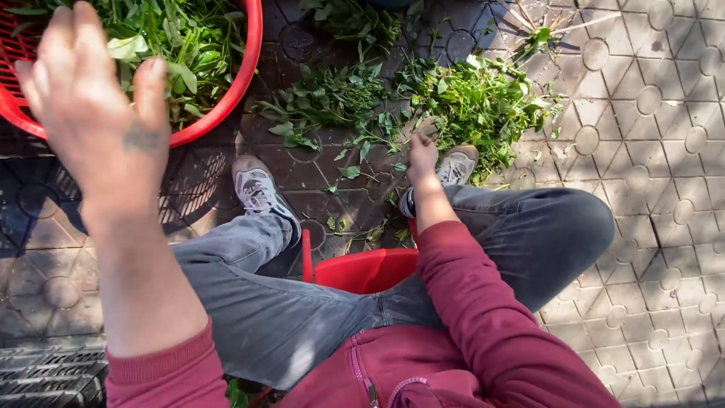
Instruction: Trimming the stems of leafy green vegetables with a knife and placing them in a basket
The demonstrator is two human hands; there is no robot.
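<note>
One person sits on one red stool [366, 268], seen from above, with two hands in view. The left hand [94, 113] is raised over the rim of one red basket [240, 79] at the upper left; its fingers are loosely spread and nothing is held in it. The basket is full of green leaves and stems. The right hand [421, 155] reaches down between the knees to the ground; its fingers are drawn together at the loose greens [393, 143] there, but whether they pinch a stem cannot be told.

On the ground lie two main heaps of greens: a darker heap [325, 102] in the middle, just beside the basket, and a brighter heap [476, 102] to its right, touching the toe of one shoe. A third, smaller clump [351, 19] sits at the top edge, and single leaves are scattered between the feet. Two grey shoes show, the left shoe [258, 189] and the right shoe [457, 166], below grey jeans and two dark red sleeves.

The surface is patterned paving [649, 136], grey blocks with round studs, in sunlight on the right and shade on the left. One dark metal grate [49, 374] lies at the lower left; the place is outdoors
</note>
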